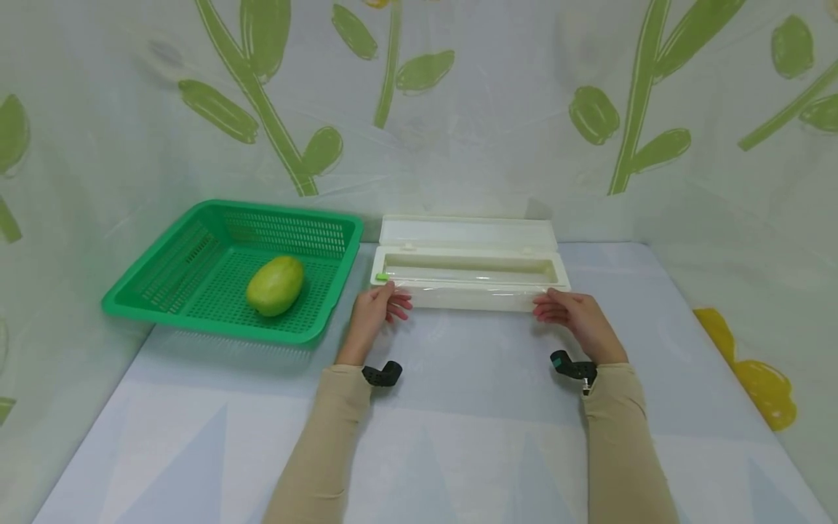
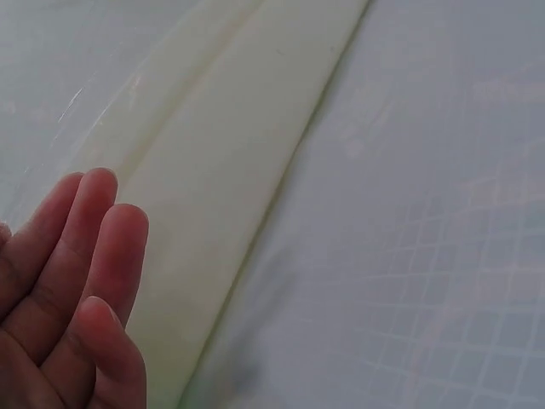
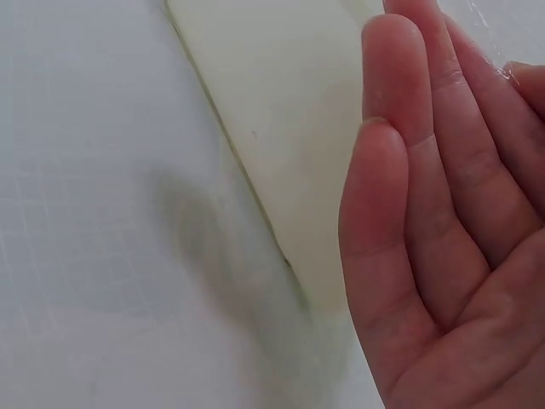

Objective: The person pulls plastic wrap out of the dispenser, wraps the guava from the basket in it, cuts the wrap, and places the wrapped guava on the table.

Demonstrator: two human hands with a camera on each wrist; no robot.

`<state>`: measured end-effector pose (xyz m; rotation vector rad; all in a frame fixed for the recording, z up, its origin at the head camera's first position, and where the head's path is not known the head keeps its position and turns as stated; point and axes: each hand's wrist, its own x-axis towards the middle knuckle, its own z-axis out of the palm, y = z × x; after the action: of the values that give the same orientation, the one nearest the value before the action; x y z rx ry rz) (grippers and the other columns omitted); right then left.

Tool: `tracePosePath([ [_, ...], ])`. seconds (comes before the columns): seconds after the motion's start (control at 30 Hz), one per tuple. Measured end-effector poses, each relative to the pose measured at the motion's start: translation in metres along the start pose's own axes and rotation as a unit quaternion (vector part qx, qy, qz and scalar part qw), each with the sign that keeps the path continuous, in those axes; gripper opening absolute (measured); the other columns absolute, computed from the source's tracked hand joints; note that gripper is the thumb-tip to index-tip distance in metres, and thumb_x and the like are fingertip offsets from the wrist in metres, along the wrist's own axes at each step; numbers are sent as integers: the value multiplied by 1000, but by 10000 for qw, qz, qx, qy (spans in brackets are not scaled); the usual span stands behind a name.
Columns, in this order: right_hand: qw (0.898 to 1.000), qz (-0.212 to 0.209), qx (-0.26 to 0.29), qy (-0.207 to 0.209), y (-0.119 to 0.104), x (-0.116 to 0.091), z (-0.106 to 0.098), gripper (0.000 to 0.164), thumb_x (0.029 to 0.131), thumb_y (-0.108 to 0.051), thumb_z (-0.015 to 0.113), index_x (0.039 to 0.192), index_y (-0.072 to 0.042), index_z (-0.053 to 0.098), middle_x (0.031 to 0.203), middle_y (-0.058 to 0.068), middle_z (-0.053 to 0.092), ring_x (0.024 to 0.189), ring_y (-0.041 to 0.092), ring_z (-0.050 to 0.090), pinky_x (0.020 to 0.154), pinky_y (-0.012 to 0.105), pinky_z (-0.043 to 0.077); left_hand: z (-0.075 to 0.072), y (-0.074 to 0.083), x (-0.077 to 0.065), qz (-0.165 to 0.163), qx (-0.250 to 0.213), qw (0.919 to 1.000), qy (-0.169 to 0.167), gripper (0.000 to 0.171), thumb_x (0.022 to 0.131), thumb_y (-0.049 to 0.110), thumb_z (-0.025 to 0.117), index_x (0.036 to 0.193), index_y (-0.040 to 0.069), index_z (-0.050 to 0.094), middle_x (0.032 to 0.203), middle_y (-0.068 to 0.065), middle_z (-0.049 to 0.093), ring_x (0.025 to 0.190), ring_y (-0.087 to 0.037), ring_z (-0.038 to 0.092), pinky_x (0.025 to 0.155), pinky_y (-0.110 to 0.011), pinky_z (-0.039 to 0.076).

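Observation:
A white cling film dispenser box (image 1: 561,271) lies with its lid (image 1: 468,231) folded back. A roll (image 1: 471,274) sits in its trough, and a small green slider (image 1: 382,276) shows at the left end. Clear cling film (image 1: 468,290) stretches across the box's front side. My left hand (image 1: 374,314) pinches the film's left corner between thumb and forefinger, its other fingers (image 2: 119,256) loosely bent. At the right corner my right hand (image 1: 577,319) pinches the film likewise; creases gather at the thumb (image 3: 530,85) in the right wrist view.
To the left stands a green plastic basket (image 1: 238,331) holding a yellow-green fruit (image 1: 276,286). The box stands near the table's back edge, close to a patterned curtain (image 1: 484,109). Bare white tabletop (image 1: 471,415) extends in front of both hands.

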<state>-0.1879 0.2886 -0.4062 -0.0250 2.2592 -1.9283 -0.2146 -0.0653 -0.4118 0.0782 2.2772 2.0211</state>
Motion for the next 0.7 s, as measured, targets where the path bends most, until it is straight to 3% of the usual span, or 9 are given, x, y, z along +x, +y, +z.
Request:
tracePosePath([
  [0.1,10000,20,36,15,3,2,-3,50,93,-33,47,110,13,54,93,17,64,87,27,60,78,32,48,-1,-10,6,-46,-57,10000,-21,39,95,29,41,94,-1,67,85,-20,65,72,-32,63,67,-51,43],
  [0.2,9998,67,174,89,8,5,-6,48,91,-34,49,105,12,57,79,9,63,71,17,59,64,26,48,-2,-20,11,-83,-131,9999,-26,36,92,33,48,92,3,68,84,-15,66,70,-27,63,66,-45,46],
  [0.33,9992,65,335,229,12,5,-8,45,90,-34,51,97,9,59,63,-1,54,52,9,46,46,24,37,-2,-25,12,-10,-203,9998,-89,33,90,36,51,94,7,68,85,-10,67,71,-24,63,64,-37,46],
  [0.43,9989,-3,364,281,10,3,-7,44,90,-34,51,96,8,59,61,-2,52,49,8,42,44,25,31,-2,-27,11,116,-195,9997,-113,33,91,34,50,98,7,68,87,-7,67,75,-23,62,65,-34,46],
  [0.7,9984,-122,421,360,-3,0,-1,52,91,-30,50,103,21,48,60,-1,52,45,6,35,43,21,25,-4,-25,10,370,-77,9993,-6,31,91,31,49,94,9,69,88,-2,68,83,-17,61,70,-34,47],
])
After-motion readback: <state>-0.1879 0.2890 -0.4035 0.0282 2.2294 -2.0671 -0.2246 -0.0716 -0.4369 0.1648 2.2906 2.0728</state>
